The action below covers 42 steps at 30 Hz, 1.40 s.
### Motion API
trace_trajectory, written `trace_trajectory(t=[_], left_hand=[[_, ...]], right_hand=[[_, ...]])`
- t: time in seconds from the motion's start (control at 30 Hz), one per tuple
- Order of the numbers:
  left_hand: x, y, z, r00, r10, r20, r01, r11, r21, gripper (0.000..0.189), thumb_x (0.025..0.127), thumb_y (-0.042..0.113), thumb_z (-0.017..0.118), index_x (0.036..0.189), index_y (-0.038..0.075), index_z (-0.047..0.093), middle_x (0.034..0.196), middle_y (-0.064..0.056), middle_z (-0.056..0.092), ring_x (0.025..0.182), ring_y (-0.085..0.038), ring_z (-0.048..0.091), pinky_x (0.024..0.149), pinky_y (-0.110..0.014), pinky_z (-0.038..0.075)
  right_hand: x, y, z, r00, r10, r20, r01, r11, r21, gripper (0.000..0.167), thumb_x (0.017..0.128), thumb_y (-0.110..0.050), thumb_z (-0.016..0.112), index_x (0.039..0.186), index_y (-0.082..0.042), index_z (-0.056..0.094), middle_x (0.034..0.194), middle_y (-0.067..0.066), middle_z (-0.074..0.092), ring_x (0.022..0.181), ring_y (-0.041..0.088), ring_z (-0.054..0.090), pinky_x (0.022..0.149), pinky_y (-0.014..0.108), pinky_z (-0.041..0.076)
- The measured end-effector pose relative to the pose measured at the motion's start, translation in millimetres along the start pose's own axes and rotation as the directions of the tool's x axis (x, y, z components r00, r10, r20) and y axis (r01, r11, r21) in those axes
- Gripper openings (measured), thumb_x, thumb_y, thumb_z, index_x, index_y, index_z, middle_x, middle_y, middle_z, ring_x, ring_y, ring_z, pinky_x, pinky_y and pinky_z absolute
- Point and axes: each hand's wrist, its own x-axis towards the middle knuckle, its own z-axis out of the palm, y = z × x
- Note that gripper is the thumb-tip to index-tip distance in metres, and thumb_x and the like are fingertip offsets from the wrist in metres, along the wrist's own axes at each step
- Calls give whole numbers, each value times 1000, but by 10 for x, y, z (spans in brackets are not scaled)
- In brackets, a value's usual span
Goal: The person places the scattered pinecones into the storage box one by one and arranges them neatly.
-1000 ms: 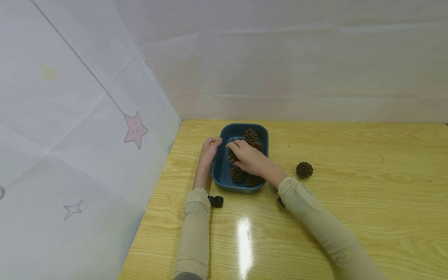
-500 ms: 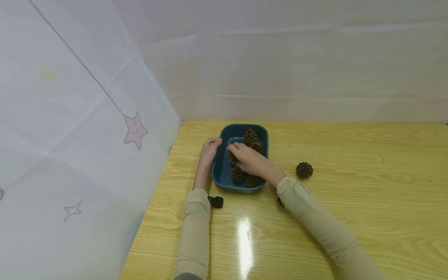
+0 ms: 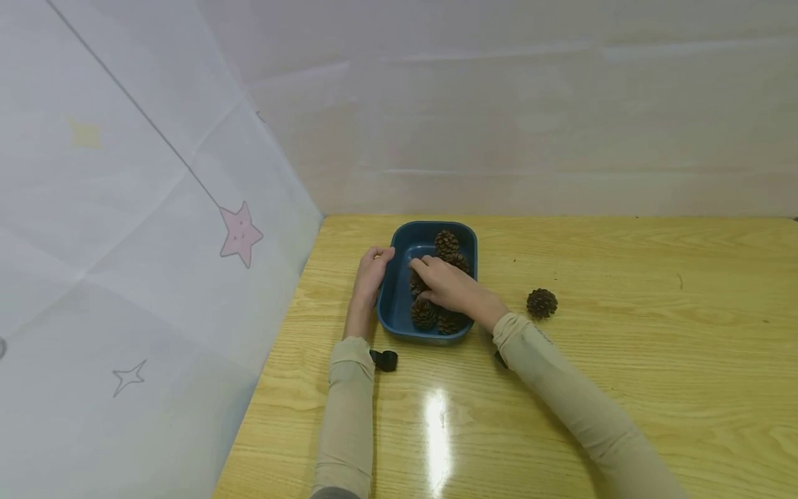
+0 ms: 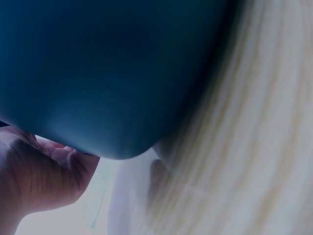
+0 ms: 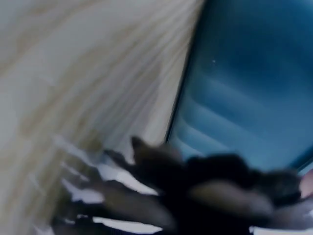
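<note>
In the head view a dark blue rectangular box [image 3: 386, 315] stands on the table. My left hand [image 3: 370, 274] grips its left side, with the thumb at the rim. The left wrist view shows that hand [image 4: 46, 171] against the outer wall of the box [image 4: 112, 98]. Reaching in from the right, my right hand [image 3: 451, 284] holds a pine cone [image 3: 416, 283], mostly hidden under the fingers. Around it in the box lie other pine cones, one at the back [image 3: 446, 242] and one at the front [image 3: 424, 314]. Blurred dark scales [image 5: 220, 196] fill the bottom of the right wrist view.
A single pine cone [image 3: 542, 303] lies on the wooden table [image 3: 654, 346], right of the box. White sheeting [image 3: 499, 125] hangs behind the table, and more with printed stars [image 3: 241, 234] hangs at the left. A black strap end [image 3: 384, 360] sticks out by the left wrist.
My right hand, with the pine cone, has shifted slightly right and toward the front inside the box. The left hand and the box have hardly moved.
</note>
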Motion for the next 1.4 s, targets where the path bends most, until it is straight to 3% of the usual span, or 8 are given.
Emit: trace_trajectory(t=[0.4,0.77,1.17,1.4], left_hand=[[11,16,4,1000,-11,-6,11,1000,7,30,106,33,60,102,3,58,91,-8,57,81,-20,54,72,-30,43],[15,4,1,1000,-13,-3,13,1000,13,30,106,33,60,102,4,59,91,-8,55,79,-18,52,72,-30,42],[4,14,-1,1000,-10,8,10,1000,19,34,106,33,59,107,0,59,90,-8,56,80,-19,53,72,-31,43],[3,13,1,1000,7,5,-7,999,32,34,106,33,59,105,-1,58,88,-8,54,77,-20,51,71,-31,42]], right_hand=[[4,51,27,995,77,60,-77,997,3,49,89,-20,84,123,-2,54,104,14,61,90,27,64,74,38,54],[3,67,35,978,153,139,-161,986,51,61,94,-28,79,135,0,44,110,17,60,86,27,66,70,38,54],[-89,50,-56,991,114,69,-118,992,45,69,95,-28,79,147,2,45,125,23,60,100,32,67,82,43,56],[-270,50,-174,996,60,-63,-60,998,-5,63,97,-26,77,144,3,48,127,24,60,105,34,66,87,46,56]])
